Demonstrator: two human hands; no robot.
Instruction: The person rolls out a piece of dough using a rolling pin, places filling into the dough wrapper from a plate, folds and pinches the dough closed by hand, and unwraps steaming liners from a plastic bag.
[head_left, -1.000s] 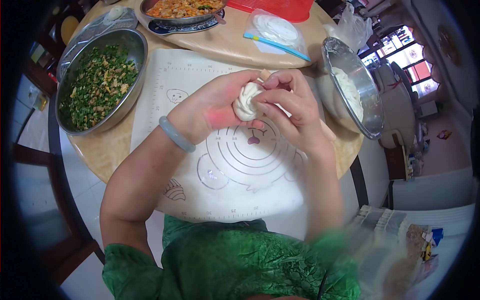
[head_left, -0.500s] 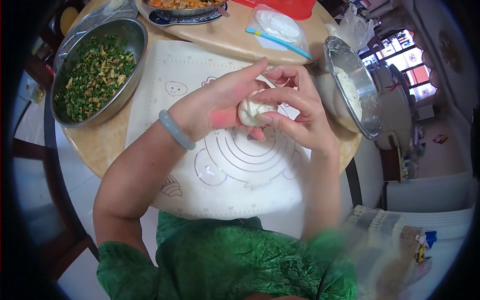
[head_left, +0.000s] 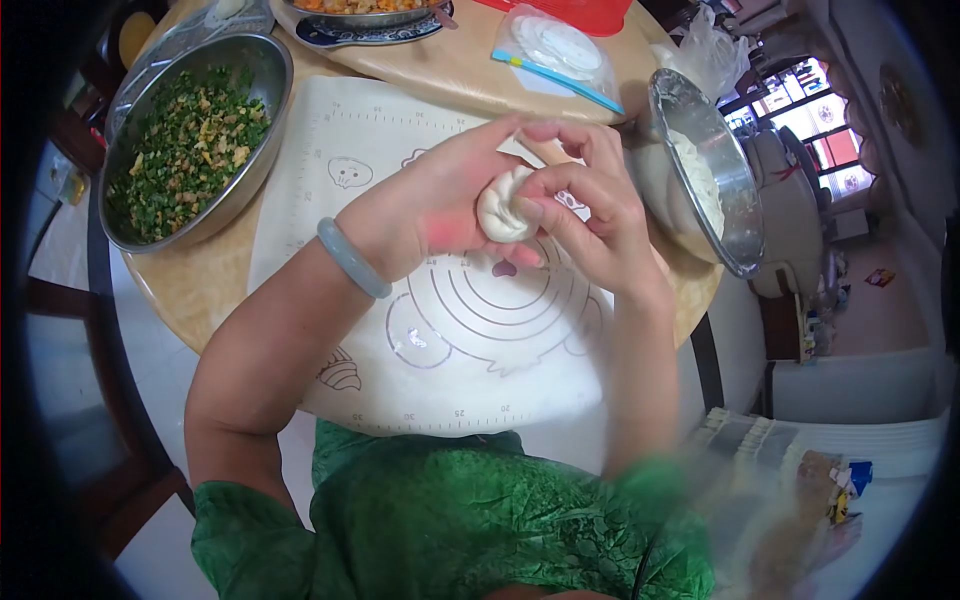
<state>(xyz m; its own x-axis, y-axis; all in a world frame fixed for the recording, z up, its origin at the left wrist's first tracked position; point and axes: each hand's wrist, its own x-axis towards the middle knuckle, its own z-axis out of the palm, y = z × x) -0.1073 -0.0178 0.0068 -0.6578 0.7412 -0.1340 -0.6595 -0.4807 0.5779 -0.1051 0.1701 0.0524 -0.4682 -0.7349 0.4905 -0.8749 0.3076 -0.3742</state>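
Observation:
A white dough bun with twisted pleats rests in the palm of my left hand, which wears a pale bangle at the wrist. My left fingers curl behind and under the bun, partly hidden. Thumb and index finger of my right hand are pinched together on the bun's pleated side, its other fingers bent above. Both hands are held over a white silicone mat printed with rings and rulers.
At the left stands a steel bowl of chopped green filling. A steel bowl holding white dough is at the right. Behind lie a zip bag with white discs, a red item and a dish of orange food.
My right thumb and fingers have shifted slightly along the bun, uncovering more of its pleats. The bun has turned a little in my left palm.

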